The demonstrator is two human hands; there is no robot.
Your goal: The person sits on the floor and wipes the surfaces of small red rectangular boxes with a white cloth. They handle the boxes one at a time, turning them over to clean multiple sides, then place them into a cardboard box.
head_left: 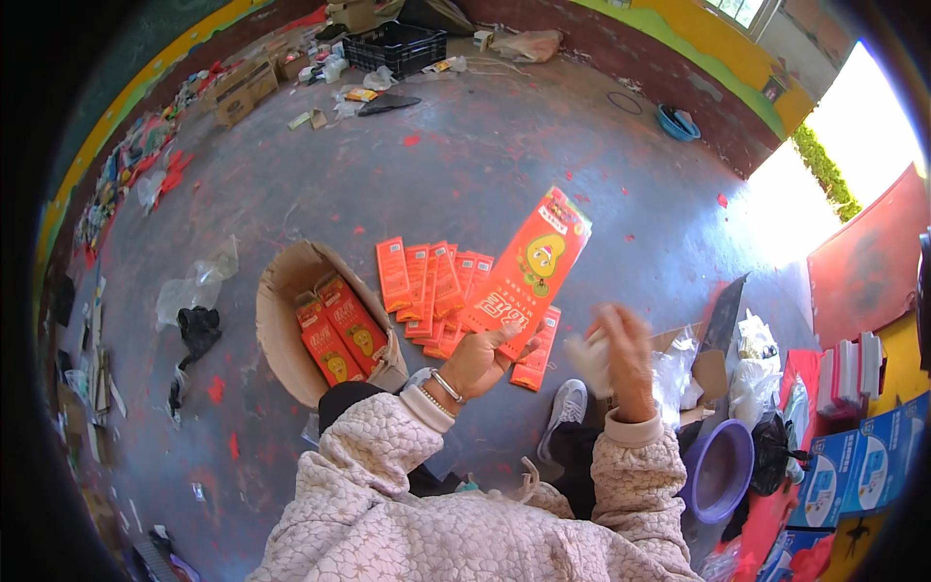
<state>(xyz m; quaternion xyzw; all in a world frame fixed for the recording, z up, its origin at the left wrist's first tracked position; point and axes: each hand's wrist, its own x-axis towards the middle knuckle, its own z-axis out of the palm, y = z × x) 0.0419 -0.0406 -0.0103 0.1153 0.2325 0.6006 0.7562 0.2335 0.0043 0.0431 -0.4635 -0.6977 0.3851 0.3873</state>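
My left hand [481,363] is closed around the lower end of a long orange carton [536,260] printed with a yellow pear figure. Held tilted, the carton rises away above the floor. To its right, my right hand [630,361] is raised and smeared by motion. A whitish blur [588,365] shows beside its fingers, and I cannot make out what it is. Several flat orange packs [415,281] overlap on the floor behind my left hand, partly hidden by the carton. At their left, an open cardboard box [281,341] contains orange cartons [339,328] like the held one.
A purple bucket [720,470] stands at my right, near white plastic bags [758,351] and blue boxes [858,454]. Clear plastic [199,281] and a black bag [199,332] lie at the left. Far back are a black crate [396,48] and a blue basin [677,123].
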